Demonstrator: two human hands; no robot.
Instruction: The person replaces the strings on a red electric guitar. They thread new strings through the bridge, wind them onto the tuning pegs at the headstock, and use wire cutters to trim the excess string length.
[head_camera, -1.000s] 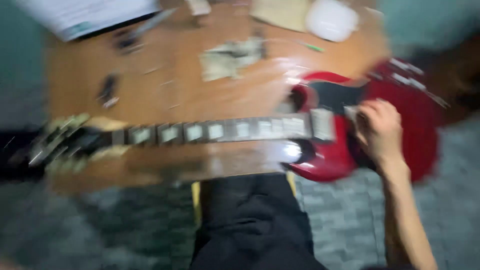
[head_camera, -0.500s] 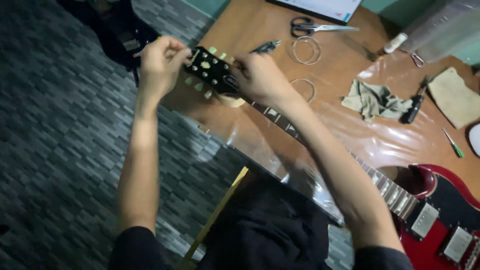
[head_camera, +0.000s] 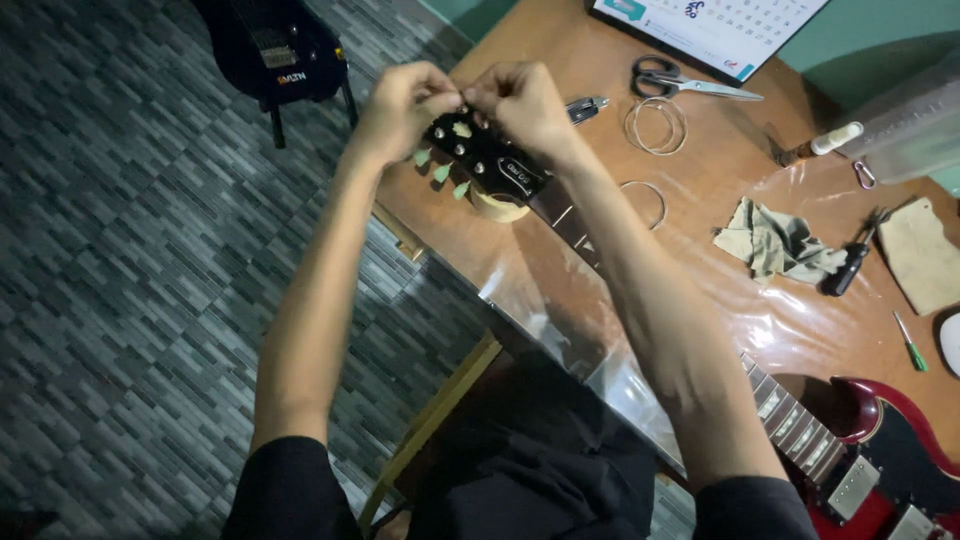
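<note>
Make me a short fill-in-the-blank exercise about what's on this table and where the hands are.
Both the left hand and the right hand pinch at the guitar's ____, the black end with pale tuning pegs.
The guitar body is black and ____.
The scissors lie beside coiled ____.

Missing words: headstock; red; strings

Dim indoor light, sharp focus, bright glare on the table's plastic sheet (head_camera: 800, 310), dark shadowed floor (head_camera: 130, 300).
</note>
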